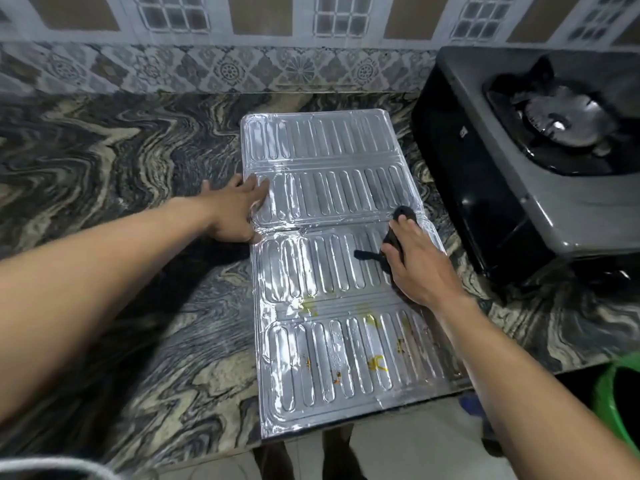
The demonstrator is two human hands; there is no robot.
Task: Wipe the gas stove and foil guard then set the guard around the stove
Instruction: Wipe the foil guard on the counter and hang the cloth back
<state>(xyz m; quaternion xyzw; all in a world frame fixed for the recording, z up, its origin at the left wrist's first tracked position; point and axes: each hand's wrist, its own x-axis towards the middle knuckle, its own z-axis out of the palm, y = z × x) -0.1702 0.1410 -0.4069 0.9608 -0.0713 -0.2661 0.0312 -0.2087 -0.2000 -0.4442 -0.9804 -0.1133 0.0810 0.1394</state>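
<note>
The silver ribbed foil guard lies flat and unfolded on the marble counter, its near end over the counter's front edge. Yellow-orange food stains mark its near panels. My left hand presses flat, fingers spread, on the guard's left edge by the middle fold. My right hand presses a dark cloth onto the guard's right side near the same fold. The grey-and-black gas stove stands to the right of the guard, with its burner showing.
The swirled grey marble counter stretches to the left. A patterned tile wall rises behind it. A green bucket rim sits below the counter edge at the lower right. The floor shows below the guard's near end.
</note>
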